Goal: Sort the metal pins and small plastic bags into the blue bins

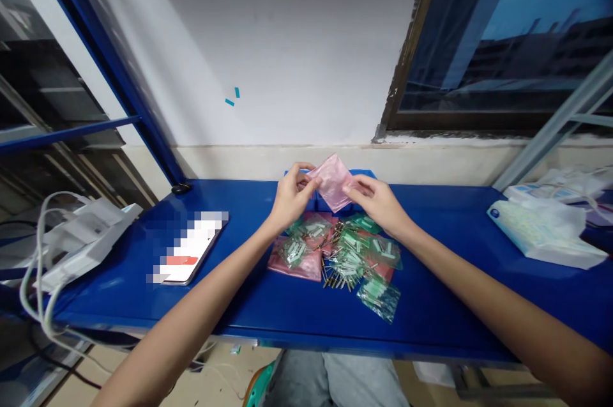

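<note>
Between my two hands a pink plastic bag (334,181) is held up above the table, one corner toward the wall. My left hand (293,195) pinches its left edge between thumb and fingers. The right edge is gripped the same way by my right hand (376,200). Below lies a pile of small green clear packets (352,253) with pale pieces inside, mixed with thin metal-tipped rods (338,279). More pink bags (299,260) lie at the pile's left. Behind the raised bag stands a blue bin (366,173), mostly hidden.
A phone (194,247) with a lit screen lies on the blue table (239,305) at left. Beyond it are white power strips (90,234) with cables. A tissue pack (541,234) sits at right. The wall (287,75) and window (502,43) close off the back.
</note>
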{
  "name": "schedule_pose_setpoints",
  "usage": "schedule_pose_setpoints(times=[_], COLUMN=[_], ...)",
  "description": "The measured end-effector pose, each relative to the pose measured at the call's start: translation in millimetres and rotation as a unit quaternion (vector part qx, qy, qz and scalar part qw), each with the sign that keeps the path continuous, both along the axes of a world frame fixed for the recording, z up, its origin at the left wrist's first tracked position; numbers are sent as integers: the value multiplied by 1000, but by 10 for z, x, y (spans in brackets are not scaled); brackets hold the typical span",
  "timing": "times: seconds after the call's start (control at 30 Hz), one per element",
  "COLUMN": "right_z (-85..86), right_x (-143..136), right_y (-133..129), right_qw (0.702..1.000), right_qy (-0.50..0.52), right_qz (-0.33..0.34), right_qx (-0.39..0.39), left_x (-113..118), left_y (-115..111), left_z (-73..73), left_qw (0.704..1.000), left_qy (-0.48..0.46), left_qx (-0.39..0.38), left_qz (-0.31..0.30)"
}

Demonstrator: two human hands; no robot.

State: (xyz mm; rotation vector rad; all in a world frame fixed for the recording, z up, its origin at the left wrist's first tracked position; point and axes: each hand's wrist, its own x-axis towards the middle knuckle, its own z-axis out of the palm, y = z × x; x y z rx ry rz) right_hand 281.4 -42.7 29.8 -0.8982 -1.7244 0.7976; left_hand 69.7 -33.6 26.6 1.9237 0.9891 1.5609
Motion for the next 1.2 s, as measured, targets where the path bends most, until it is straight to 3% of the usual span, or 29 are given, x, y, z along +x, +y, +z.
schedule_pose_setpoints(times=[0.1,0.2,0.33,0.47,0.63,0.7,0.8,0.97,1.2], right_z=[109,181,204,135,40,51,114,175,122], right_x=[-170,-373,-620,-815,-920,-888,-775,-585,-496], right_y=[210,446,703,865,906,877,820,770,796], right_qw=[991,984,989,996,997,997,996,994,992], right_qy=[100,122,98,39,14,12,14,26,12], right_qz=[39,53,23,-30,-52,-68,-91,-106,-123], right_qx=[-80,-118,-108,-72,-53,-29,11,27,-3], left_x=[-99,-194,-358,-529,-589,-571,-514,-393,-408], left_y=[175,321,455,544,570,533,452,358,345], left_z=[114,148,28,-134,-201,-186,-151,-153,-177], left_qw=[1000,999,992,981,982,983,960,864,847], left_qy=[14,13,-11,27,12,67,228,493,529], left_qx=[0,-3,-36,-68,-123,-95,-31,12,8], left_qz=[7,53,118,178,140,145,163,101,53])
